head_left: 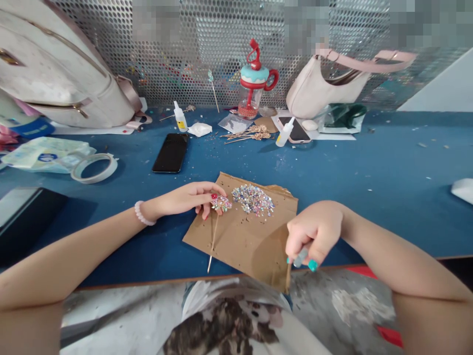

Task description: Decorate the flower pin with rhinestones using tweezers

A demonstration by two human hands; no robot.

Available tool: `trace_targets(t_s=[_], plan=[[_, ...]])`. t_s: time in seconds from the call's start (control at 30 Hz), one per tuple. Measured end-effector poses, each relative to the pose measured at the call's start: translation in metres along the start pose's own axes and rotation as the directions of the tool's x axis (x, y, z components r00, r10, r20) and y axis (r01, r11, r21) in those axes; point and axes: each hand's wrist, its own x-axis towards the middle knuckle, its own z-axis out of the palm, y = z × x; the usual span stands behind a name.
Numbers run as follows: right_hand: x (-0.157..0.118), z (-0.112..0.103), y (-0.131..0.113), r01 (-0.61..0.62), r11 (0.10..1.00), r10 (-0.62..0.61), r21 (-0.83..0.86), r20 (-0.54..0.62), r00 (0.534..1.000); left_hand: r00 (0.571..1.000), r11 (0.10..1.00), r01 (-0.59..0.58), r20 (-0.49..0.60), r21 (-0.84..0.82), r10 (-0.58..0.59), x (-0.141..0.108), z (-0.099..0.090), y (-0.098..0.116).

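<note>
Your shirt front [236, 320] is nearest, white w/ dark print, just below the table edge. Over it, cardboard [240, 241] lies at a slant on the blue table [332, 167], its near corner sticking out past the edge. Pile of shiny bits [253, 199] on the far half, scattered a bit at its rim. Main item, the glitter-headed stick [214, 236]: head at the cardboard's left side, just beside the pile, shaft running twd you, lower end beyond the cardboard's near edge. L hand [204, 198] has thumb + fingers drawn in around the glittery head, approx. a pinch; other fingers half bent. R hand [314, 231] is curled, fingers tucked, over the cardboard's right corner, well apart from the stick; greyish bit shows at the fingertips, can't tell if it's a held thing or what it is. Step in hand, prob.: working bits onto the stick's head by touch. Next move calls for a light L grip, head kept low over the cardboard so loose pcs drop there, and bare patches checked, since your fingers cover part of it. Farther back: black phone [171, 153], two nozzle bottles, L one [181, 118] upright, R one [285, 132] tilted by another phone; gold stems [254, 133] bunched btwn them.
</note>
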Motion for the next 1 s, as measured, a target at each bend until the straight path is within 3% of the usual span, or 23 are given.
trace_targets(t_s=[0.1,0.37,0.6,0.8,1.0], plan=[[0.001,0.002,-0.001,0.006,1.000,-0.006,-0.012,-0.003,1.000,1.000,1.000,-0.002,0.004,-0.005,0.002,0.000,0.000,0.000],[0.002,0.000,0.001,0.144,0.987,-0.125,0.075,-0.215,0.969,1.000,1.000,0.004,0.013,0.003,-0.004,0.000,-0.001,-0.001],[0.008,0.004,0.005,0.330,0.938,-0.239,0.104,-0.497,0.834,1.000,1.000,0.017,0.005,-0.002,-0.017,0.000,-0.001,-0.002],[0.016,0.005,0.008,0.370,0.928,-0.276,0.046,-0.582,0.765,1.000,1.000,-0.008,0.011,-0.017,0.008,0.000,-0.001,-0.001],[0.025,0.002,0.014,0.460,0.887,-0.357,-0.031,-0.677,0.643,1.000,1.000,-0.007,0.009,-0.005,0.007,0.000,-0.002,-0.003]])
